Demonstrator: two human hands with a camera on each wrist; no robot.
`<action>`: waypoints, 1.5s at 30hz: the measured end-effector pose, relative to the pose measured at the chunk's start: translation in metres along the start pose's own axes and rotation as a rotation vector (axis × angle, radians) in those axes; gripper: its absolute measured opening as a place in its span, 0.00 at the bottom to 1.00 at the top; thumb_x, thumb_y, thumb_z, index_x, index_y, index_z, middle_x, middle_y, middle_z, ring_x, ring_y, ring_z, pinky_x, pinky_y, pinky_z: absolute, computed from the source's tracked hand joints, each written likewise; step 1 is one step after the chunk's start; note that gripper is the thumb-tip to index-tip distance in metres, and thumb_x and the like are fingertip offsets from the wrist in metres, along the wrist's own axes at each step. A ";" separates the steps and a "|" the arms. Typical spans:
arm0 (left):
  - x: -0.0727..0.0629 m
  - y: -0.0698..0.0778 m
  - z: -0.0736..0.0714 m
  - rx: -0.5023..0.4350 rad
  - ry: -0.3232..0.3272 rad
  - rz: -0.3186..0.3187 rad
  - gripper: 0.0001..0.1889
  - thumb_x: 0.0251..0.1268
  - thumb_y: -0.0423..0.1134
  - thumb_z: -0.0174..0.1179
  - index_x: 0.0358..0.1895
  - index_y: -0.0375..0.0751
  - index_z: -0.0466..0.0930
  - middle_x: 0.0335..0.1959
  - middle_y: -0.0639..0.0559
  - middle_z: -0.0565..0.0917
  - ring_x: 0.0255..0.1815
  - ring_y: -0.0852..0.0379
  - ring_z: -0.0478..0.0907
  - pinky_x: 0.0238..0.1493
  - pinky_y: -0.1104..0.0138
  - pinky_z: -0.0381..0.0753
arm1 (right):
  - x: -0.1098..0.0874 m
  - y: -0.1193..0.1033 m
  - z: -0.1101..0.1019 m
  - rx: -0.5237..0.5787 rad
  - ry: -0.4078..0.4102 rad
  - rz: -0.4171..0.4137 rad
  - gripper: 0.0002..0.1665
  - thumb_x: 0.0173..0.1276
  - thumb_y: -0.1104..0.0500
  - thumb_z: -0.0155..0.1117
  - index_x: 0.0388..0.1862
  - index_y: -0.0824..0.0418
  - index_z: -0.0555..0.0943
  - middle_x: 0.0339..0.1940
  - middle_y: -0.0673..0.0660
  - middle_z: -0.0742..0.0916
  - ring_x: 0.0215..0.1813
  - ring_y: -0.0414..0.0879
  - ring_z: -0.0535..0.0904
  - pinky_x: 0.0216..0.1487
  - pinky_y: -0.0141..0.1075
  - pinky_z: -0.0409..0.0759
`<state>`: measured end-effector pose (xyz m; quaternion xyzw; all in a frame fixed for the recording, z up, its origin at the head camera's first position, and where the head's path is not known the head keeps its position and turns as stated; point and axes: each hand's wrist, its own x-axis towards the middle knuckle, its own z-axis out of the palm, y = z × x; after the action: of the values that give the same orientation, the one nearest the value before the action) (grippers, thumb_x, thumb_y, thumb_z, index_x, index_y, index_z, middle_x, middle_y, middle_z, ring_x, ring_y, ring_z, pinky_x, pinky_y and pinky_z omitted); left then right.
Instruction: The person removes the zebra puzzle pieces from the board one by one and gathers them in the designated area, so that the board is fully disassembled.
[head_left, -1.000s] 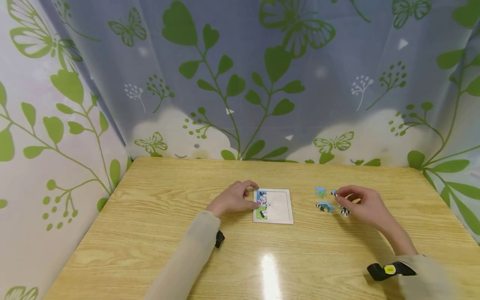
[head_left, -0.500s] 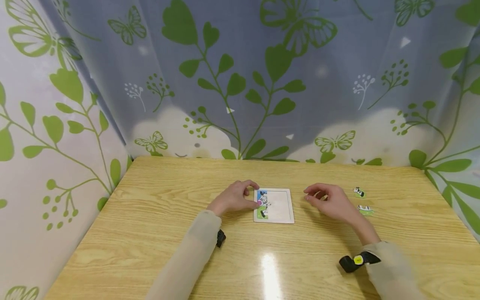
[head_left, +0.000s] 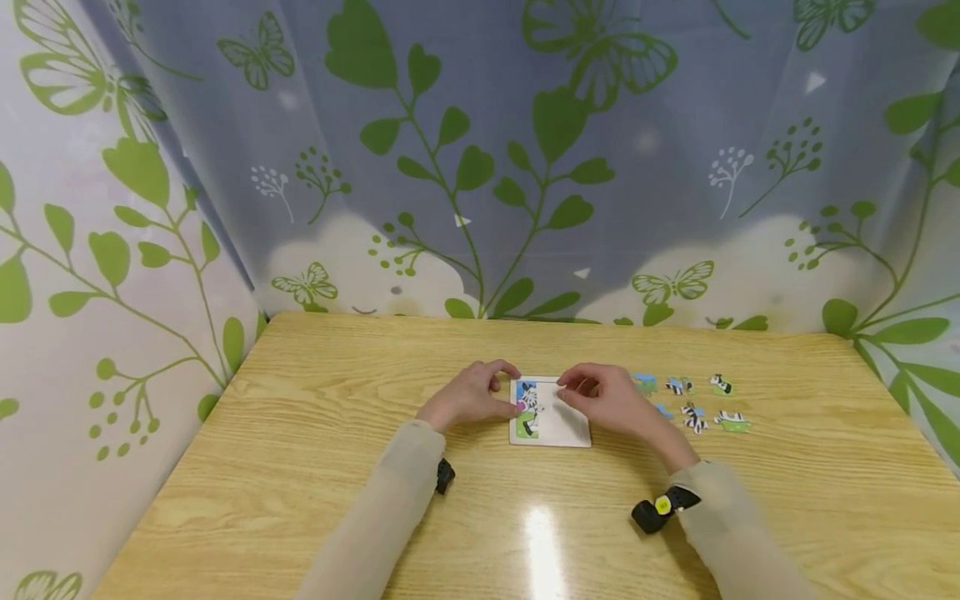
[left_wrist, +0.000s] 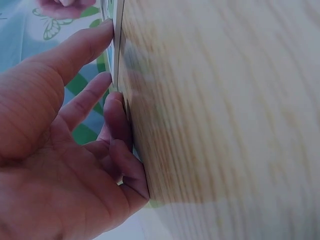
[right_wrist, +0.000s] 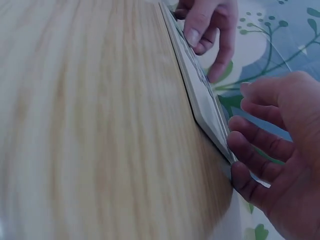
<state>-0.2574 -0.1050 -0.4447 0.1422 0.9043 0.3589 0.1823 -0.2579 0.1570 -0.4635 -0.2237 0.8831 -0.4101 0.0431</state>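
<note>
Right hand (head_left: 609, 402) has moved leftward off the loose pieces (head_left: 693, 419) since half a second ago, now over the upper right of the puzzle board (head_left: 561, 431). Fingers loosely bent, gap at the tips, so I'd call that grip released. Whether I touch the board there: can't tell. My left hand (head_left: 470, 397) hasn't shifted; thumb and forefinger grasp the board's left end, forefinger at the far corner. Board lies flat on the wooden table (head_left: 337, 367), zebra strip (head_left: 528, 427) down its left side, rest bare white. Loose pieces sit to its right in two rough rows, nearest ones partly behind my right hand. Leafy curtain (head_left: 420, 183) behind.
</note>
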 end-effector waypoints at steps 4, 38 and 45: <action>0.000 0.001 0.000 0.001 -0.001 -0.003 0.29 0.62 0.46 0.72 0.66 0.50 0.76 0.48 0.46 0.73 0.49 0.51 0.67 0.49 0.58 0.68 | 0.008 -0.006 0.009 -0.015 -0.008 -0.016 0.09 0.71 0.56 0.69 0.46 0.58 0.87 0.35 0.52 0.88 0.36 0.42 0.81 0.38 0.33 0.79; 0.003 0.002 0.001 -0.047 -0.013 -0.057 0.32 0.58 0.44 0.75 0.66 0.53 0.75 0.48 0.46 0.72 0.48 0.52 0.66 0.46 0.59 0.67 | 0.025 -0.022 0.029 -0.072 -0.053 0.144 0.07 0.66 0.57 0.71 0.41 0.58 0.87 0.40 0.56 0.82 0.42 0.47 0.74 0.45 0.38 0.71; 0.004 0.005 0.001 -0.050 0.001 -0.083 0.33 0.54 0.43 0.77 0.65 0.52 0.76 0.44 0.48 0.71 0.45 0.52 0.67 0.44 0.60 0.66 | 0.025 -0.021 0.033 -0.002 -0.012 0.175 0.07 0.69 0.58 0.68 0.42 0.60 0.86 0.39 0.56 0.86 0.40 0.46 0.77 0.42 0.36 0.73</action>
<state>-0.2604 -0.0993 -0.4425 0.0998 0.9002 0.3737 0.2000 -0.2643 0.1117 -0.4672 -0.1483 0.8994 -0.4026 0.0838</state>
